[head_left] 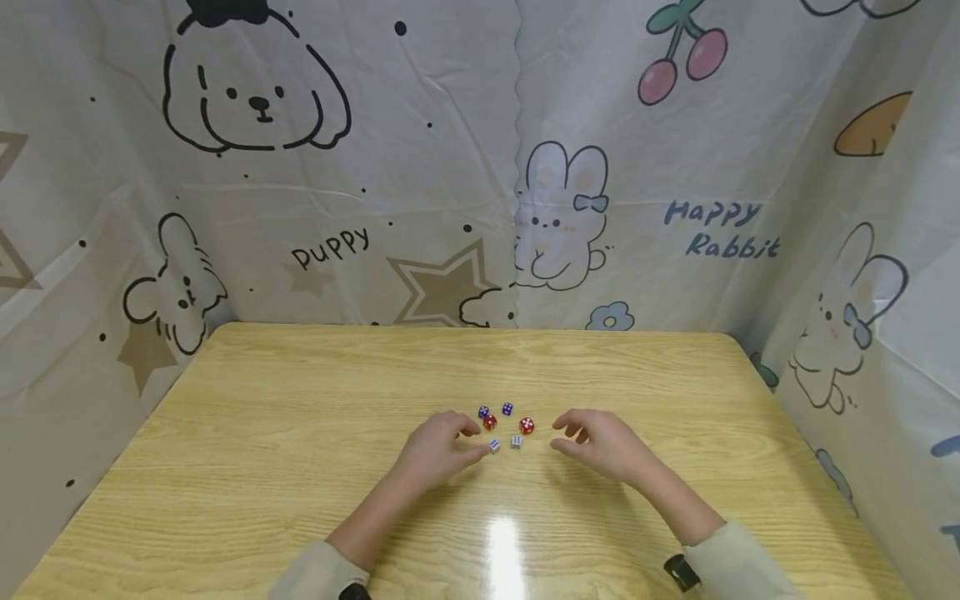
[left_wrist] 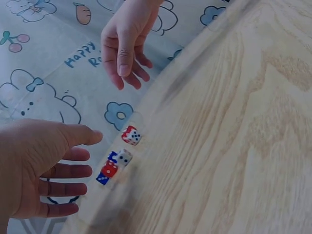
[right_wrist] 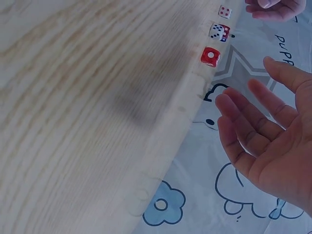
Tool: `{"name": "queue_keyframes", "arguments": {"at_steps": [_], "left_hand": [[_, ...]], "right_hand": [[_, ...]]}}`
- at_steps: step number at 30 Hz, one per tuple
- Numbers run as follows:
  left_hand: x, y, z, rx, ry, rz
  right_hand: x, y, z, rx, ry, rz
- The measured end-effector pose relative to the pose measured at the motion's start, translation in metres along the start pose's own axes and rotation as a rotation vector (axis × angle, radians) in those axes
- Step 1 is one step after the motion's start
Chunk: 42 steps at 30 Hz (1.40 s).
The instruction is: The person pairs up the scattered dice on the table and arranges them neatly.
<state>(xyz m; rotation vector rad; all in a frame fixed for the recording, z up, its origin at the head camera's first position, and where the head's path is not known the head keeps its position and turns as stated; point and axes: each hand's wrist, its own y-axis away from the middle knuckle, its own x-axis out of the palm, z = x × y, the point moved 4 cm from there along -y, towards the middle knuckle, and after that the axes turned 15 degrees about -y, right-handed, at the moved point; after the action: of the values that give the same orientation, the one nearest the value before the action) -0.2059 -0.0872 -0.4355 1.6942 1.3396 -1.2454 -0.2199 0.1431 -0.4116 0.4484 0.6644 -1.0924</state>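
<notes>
A small cluster of dice lies at the middle of the table: two blue dice (head_left: pixel 483 412) at the back, a left red die (head_left: pixel 490 422), a right red die (head_left: pixel 527 426), and two white dice (head_left: pixel 516 442) in front. My left hand (head_left: pixel 441 450) is at the cluster's left side, fingers and thumb apart, close to the left red die and a white die; whether it touches them I cannot tell. Off to the right, my right hand (head_left: pixel 600 444) hovers with loosely bent fingers and nothing in them. In the right wrist view, the nearest red die (right_wrist: pixel 210 56) sits apart from its fingertips.
The wood-grain table (head_left: pixel 300 392) extends on all sides of the dice. A patterned curtain (head_left: pixel 450 167) hangs behind it and along both sides. A bright light reflection shows on the tabletop in front of the dice.
</notes>
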Motion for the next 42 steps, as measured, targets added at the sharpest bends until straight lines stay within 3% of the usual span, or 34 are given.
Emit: {"name": "queue_keyframes", "arguments": {"at_steps": [6, 15, 25, 42], "left_hand": [[0.011, -0.005, -0.001, 0.001, 0.031, 0.037], [0.023, -0.01, -0.004, -0.012, 0.007, 0.061], [0.028, -0.011, -0.006, -0.051, -0.037, 0.033], [0.027, -0.015, -0.006, -0.062, -0.069, 0.003]], "right_hand": [[0.005, 0.001, -0.004, 0.001, -0.01, 0.01], [0.009, 0.001, -0.005, 0.031, -0.02, 0.013], [0.011, 0.001, -0.003, 0.02, -0.023, 0.029], [0.016, -0.003, -0.004, 0.018, -0.05, 0.04]]}}
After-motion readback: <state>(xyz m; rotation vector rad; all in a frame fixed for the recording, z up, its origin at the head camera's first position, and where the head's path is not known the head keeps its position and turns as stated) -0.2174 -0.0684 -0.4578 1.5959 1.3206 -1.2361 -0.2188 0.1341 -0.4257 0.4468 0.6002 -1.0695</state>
